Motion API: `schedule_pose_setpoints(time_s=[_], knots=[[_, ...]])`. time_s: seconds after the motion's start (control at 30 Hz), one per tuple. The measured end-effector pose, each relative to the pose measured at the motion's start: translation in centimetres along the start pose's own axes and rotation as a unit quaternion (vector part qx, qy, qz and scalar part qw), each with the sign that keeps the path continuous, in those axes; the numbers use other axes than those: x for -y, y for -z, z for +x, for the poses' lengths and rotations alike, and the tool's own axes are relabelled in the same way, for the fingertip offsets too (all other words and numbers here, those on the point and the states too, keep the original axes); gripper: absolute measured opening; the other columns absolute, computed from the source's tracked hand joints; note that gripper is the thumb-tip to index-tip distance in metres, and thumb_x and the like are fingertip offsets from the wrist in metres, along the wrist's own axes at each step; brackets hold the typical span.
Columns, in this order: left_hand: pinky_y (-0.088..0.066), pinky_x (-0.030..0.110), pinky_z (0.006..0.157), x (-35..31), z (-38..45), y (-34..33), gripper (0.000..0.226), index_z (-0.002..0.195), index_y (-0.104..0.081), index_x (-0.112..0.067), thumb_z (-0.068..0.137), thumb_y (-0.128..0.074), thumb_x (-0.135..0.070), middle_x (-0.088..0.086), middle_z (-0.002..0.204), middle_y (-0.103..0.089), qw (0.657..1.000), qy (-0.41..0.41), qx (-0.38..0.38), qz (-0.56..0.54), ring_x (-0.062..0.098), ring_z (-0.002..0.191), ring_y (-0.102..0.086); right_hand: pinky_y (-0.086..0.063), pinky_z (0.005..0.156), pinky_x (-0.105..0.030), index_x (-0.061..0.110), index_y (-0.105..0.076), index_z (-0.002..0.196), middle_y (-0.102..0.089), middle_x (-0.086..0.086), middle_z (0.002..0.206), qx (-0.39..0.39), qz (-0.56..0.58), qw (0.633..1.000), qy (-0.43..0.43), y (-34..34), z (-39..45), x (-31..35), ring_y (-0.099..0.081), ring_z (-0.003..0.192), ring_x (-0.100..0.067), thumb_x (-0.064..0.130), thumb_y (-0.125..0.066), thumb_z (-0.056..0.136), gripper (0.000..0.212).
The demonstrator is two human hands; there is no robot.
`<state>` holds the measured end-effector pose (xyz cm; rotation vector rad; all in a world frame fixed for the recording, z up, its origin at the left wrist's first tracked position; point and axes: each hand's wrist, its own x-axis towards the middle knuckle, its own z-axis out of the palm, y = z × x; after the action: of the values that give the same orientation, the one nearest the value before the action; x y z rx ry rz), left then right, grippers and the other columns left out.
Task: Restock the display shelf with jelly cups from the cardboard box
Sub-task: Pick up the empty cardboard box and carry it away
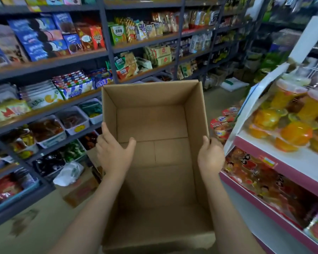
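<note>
I see the cardboard box (152, 125) between both hands: right hand (210, 156) grasping its wall, left hand (112, 153) released, fingers straight. Right fingertips are hidden.

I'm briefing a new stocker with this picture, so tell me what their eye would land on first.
First, the big cardboard box in the centre: open at the top and empty inside. The left hand rests on its left wall, fingers straight, while the right hand grips its right wall. Next, the bright orange jelly cups piled on the white and pink display shelf at the right.
</note>
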<state>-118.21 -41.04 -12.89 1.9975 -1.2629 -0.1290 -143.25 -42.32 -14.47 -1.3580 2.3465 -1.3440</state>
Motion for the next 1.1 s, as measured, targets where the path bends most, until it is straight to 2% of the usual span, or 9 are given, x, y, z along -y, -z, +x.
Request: schedule_pose_setpoints(time_s=[0.1,0.2,0.3,0.47,0.7,0.77,0.87,1.1], knots=[[-0.04,0.053,0.103,-1.4,6.1,-2.1,0.098,0.157,-0.005,-0.016,0.086,-0.063,-0.052,0.025,0.147,-0.037,1.0,-0.013,-0.007,-0.001,0.042,0.131,-0.04,-0.044,0.074,-0.034,-0.001,-0.064,0.117,-0.066,-0.019,0.11,0.012,-0.003,1.0,-0.003,-4.0,3.4,2.3,-0.064,0.099,-0.036,0.037,-0.048,0.102,0.044],[-0.042,0.053,0.101,-1.7,10.9,-4.3,0.096,0.157,-0.005,-0.016,0.088,-0.059,-0.055,0.025,0.146,-0.038,1.0,-0.015,-0.003,0.005,0.042,0.13,-0.041,-0.049,0.079,-0.037,-0.002,-0.061,0.123,-0.066,-0.019,0.116,0.016,-0.024,1.0,0.008,-7.0,5.9,4.5,-0.064,0.105,-0.035,0.05,-0.057,0.095,0.059],[-0.043,0.052,0.1,-1.9,15.1,-7.2,0.093,0.157,-0.006,-0.015,0.09,-0.057,-0.056,0.025,0.148,-0.037,1.0,-0.021,0.015,-0.003,0.041,0.131,-0.04,-0.051,0.079,-0.037,-0.004,-0.061,0.123,-0.067,-0.02,0.114,0.003,-0.032,0.999,0.017,-10.1,8.7,6.1,-0.065,0.104,-0.034,0.052,-0.062,0.09,0.065],[-0.042,0.054,0.102,-0.3,22.7,-12.8,0.085,0.157,-0.014,-0.016,0.092,-0.058,-0.051,0.022,0.151,-0.037,0.997,-0.029,0.06,-0.03,0.04,0.136,-0.038,-0.05,0.073,-0.035,0.004,-0.065,0.113,-0.068,-0.012,0.104,-0.004,-0.059,0.998,-0.004,-16.8,13.9,8.5,-0.066,0.094,-0.029,0.062,-0.051,0.089,0.064],[-0.043,0.051,0.1,-0.8,36.0,-19.5,0.079,0.156,-0.02,-0.02,0.093,-0.059,-0.047,0.019,0.151,-0.037,0.983,-0.099,0.142,-0.066,0.038,0.136,-0.037,-0.047,0.075,-0.032,0.001,-0.062,0.12,-0.068,-0.014,0.109,-0.038,-0.094,0.994,-0.033,-24.4,21.0,13.3,-0.064,0.1,-0.03,0.05,-0.062,0.091,0.057],[-0.042,0.05,0.102,-1.9,39.0,-21.7,0.079,0.156,-0.018,-0.024,0.093,-0.058,-0.049,0.016,0.155,-0.034,0.973,-0.128,0.17,-0.085,0.036,0.14,-0.034,-0.049,0.074,-0.032,0.001,-0.062,0.12,-0.068,-0.015,0.107,-0.061,-0.097,0.992,-0.05,-25.7,23.3,13.8,-0.065,0.096,-0.029,0.051,-0.062,0.091,0.058],[-0.036,0.051,0.11,-3.7,42.1,-25.5,0.076,0.156,-0.016,-0.031,0.094,-0.055,-0.052,0.011,0.16,-0.026,0.957,-0.156,0.214,-0.116,0.031,0.146,-0.027,-0.05,0.065,-0.032,0.006,-0.064,0.11,-0.066,-0.01,0.098,-0.09,-0.098,0.987,-0.09,-27.4,26.5,13.1,-0.062,0.081,-0.023,0.055,-0.06,0.09,0.052],[-0.036,0.051,0.109,-9.7,49.2,-36.5,0.071,0.154,-0.022,-0.034,0.094,-0.057,-0.05,0.009,0.158,-0.029,0.931,-0.215,0.261,-0.14,0.028,0.144,-0.029,-0.052,0.066,-0.035,0.009,-0.063,0.103,-0.064,-0.006,0.093,-0.128,-0.083,0.977,-0.151,-33.5,35.7,9.4,-0.061,0.08,-0.023,0.055,-0.06,0.089,0.048]])
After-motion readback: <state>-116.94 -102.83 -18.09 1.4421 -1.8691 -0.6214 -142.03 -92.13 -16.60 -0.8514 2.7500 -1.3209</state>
